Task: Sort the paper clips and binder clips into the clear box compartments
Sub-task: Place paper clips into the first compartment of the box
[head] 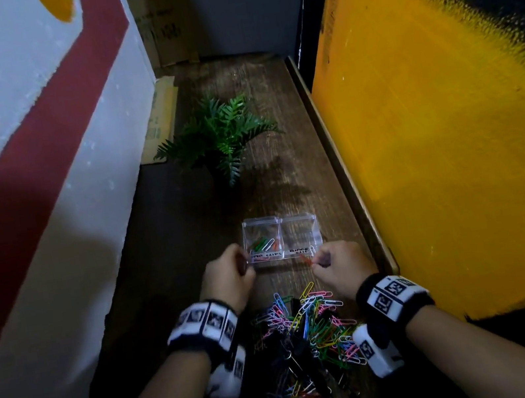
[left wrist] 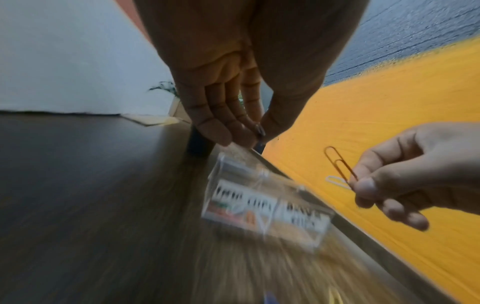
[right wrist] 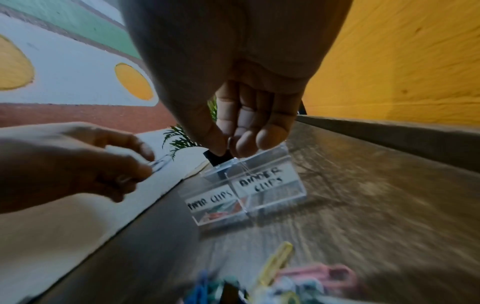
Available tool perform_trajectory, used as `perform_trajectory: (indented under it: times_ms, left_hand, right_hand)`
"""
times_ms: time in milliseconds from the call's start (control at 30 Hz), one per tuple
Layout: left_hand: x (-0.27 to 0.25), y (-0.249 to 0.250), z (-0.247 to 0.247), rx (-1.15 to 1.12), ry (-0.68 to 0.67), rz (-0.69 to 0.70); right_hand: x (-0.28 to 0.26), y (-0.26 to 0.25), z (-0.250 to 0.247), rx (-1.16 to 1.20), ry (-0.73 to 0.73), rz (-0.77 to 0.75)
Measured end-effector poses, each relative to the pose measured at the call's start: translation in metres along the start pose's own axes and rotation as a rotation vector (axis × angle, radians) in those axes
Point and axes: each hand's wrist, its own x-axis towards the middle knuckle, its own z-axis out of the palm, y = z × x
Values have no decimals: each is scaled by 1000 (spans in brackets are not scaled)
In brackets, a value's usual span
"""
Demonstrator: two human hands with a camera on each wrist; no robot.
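The clear two-compartment box [head: 278,221] [left wrist: 272,205] [right wrist: 259,185] stands on the wooden table just beyond both hands. Its left half, labelled for paper clips, holds several coloured clips [head: 263,243]; the right half, labelled for binder clips, looks empty. My right hand [head: 317,262] [left wrist: 361,185] [right wrist: 230,144] pinches an orange paper clip [head: 306,258] [left wrist: 340,164] together with a white one [left wrist: 336,182], at the box's front right corner. My left hand [head: 242,264] [left wrist: 255,131] [right wrist: 150,164] pinches a blurred clip [right wrist: 159,163] at the box's left side. A mixed pile of clips [head: 307,327] [right wrist: 280,255] lies between my wrists.
A potted fern [head: 222,136] stands behind the box. A painted wall [head: 34,132] closes the left side. A yellow board [head: 451,132] behind a raised wooden edge [head: 334,159] closes the right. Cardboard [head: 160,118] leans at the back left.
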Motion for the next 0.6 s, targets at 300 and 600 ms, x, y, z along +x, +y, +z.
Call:
perform_trajectory:
  times_ms: [300,600]
  left_hand:
    - [76,25,14,162,-100,7]
    - [35,-5,15,-59,-11,-17]
  right_hand:
    - [57,-45,4,119,18,99]
    - [91,-58,25,142,-23,159]
